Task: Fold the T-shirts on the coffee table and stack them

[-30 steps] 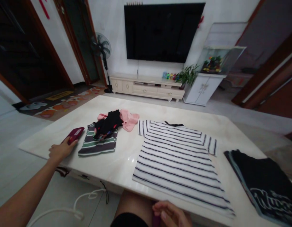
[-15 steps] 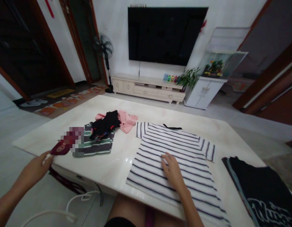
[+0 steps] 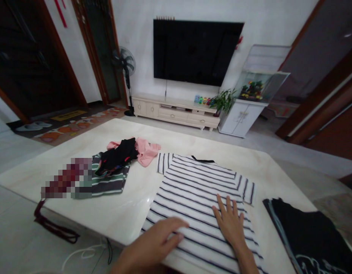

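A white shirt with black stripes [image 3: 198,186] lies spread flat on the marble table [image 3: 130,205] in front of me. My right hand [image 3: 229,222] rests flat on its lower right part with fingers spread. My left hand [image 3: 154,241] lies on the shirt's lower left edge near the table's front rim, fingers stretched forward. Neither hand holds anything.
A pile of clothes sits left of the shirt: a green striped garment [image 3: 110,182], a black one [image 3: 117,158] and a pink one [image 3: 144,150]. A pixelated dark red object [image 3: 64,180] lies at the table's left. A black printed shirt [image 3: 309,236] lies at the right. Cords hang below the table edge.
My left hand has left the dark red object at the left and come over onto the striped shirt's lower edge. My right hand slid right across the shirt.
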A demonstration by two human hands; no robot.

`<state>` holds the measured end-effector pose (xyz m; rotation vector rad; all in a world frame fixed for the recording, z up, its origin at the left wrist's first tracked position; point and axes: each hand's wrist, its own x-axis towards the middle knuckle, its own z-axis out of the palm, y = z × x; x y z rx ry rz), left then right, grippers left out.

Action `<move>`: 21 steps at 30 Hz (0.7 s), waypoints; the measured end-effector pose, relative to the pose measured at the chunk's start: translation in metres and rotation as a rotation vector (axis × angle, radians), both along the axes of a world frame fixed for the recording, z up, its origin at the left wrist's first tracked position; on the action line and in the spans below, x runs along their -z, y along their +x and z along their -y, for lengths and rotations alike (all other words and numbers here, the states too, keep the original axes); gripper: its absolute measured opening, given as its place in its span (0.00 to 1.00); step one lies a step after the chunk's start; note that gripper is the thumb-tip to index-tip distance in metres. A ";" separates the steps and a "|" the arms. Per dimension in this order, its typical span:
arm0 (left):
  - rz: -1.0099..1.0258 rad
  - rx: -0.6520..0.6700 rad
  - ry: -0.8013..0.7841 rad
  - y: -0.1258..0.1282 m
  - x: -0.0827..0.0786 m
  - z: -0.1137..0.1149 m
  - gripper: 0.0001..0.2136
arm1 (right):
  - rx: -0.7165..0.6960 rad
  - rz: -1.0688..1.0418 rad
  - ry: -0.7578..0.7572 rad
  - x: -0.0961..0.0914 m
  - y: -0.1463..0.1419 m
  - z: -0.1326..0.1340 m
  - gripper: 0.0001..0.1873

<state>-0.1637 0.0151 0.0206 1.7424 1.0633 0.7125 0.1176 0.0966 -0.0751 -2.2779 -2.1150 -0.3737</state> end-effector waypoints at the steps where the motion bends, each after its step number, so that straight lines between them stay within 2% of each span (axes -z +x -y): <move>1: -0.113 0.033 0.124 0.015 0.002 -0.036 0.18 | 0.002 0.002 -0.005 -0.001 -0.001 0.000 0.29; 2: -0.237 -0.010 0.217 0.028 0.004 -0.071 0.20 | 0.006 0.000 -0.015 -0.003 -0.001 0.000 0.29; 4: -0.544 -0.160 0.280 0.047 0.014 -0.133 0.24 | 0.015 -0.013 -0.036 -0.005 0.001 -0.001 0.29; 6: -0.752 -0.236 0.261 0.052 0.029 -0.173 0.28 | 0.014 -0.042 -0.049 -0.006 0.005 -0.003 0.28; 8: -0.858 -0.249 0.218 0.045 0.046 -0.190 0.29 | 0.017 -0.083 -0.038 -0.007 0.006 -0.004 0.28; 10: -0.900 -0.250 0.206 0.032 0.062 -0.189 0.30 | 0.027 -0.142 0.013 -0.009 -0.002 0.000 0.27; 12: -0.918 -0.247 0.232 0.018 0.070 -0.185 0.31 | -0.076 -0.254 0.073 -0.014 -0.028 0.011 0.24; 14: -0.911 -0.207 0.260 0.005 0.069 -0.189 0.29 | -0.344 -0.430 0.070 -0.020 -0.071 0.029 0.19; 16: -0.893 -0.169 0.276 -0.008 0.062 -0.203 0.23 | -0.618 -0.611 -0.053 -0.025 -0.123 0.050 0.16; 17: -0.886 -0.172 0.282 -0.014 0.058 -0.214 0.21 | -0.687 -0.661 -0.092 -0.026 -0.148 0.060 0.16; 19: -0.883 -0.214 0.292 -0.026 0.050 -0.239 0.18 | -0.721 -0.677 -0.128 -0.025 -0.191 0.074 0.21; 21: -0.885 -0.256 0.293 -0.037 0.046 -0.261 0.18 | -0.723 -0.651 -0.173 -0.020 -0.217 0.082 0.25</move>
